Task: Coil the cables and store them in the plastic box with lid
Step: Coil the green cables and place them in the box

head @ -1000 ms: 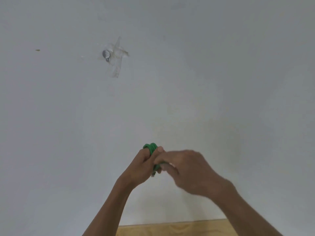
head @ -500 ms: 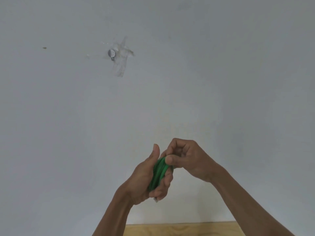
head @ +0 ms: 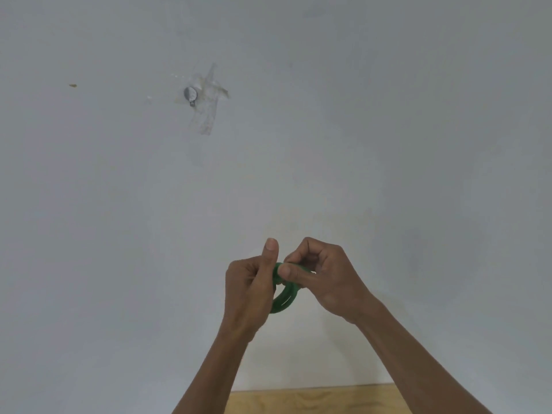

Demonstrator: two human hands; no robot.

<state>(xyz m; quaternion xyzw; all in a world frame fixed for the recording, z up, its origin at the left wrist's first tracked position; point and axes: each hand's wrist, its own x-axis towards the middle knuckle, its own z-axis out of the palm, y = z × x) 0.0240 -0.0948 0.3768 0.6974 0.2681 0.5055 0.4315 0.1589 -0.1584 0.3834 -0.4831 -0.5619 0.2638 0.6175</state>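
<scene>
Plain grey-white wall [head: 388, 130] fills nearly the whole head view, with a small metal fitting under clear tape [head: 203, 97] up left and a strip of pale wooden bench [head: 313, 401] at the bottom edge

Head view, hands: both are raised in front of the wall, well above the bench. Left hand [head: 249, 291] grips the green cable [head: 285, 298], fingers curled round the left side of the coil, thumb standing straight up. Right hand [head: 324, 279] pinches the top of the same coil, thumb and forefinger together on it, remaining fingers curled in. Cable shows as several tight green loops bunched between the two hands; no loose tail visible, its ends are hidden by the fingers

Progress, my read: this cable looks coiled or nearly so, likely being tucked or tightened at the top. Storing is not yet done. Whether other cables remain, cannot tell

Containers: the plastic box and its lid are out of frame, so their contents and whether the lid is on or off cannot be told
</scene>
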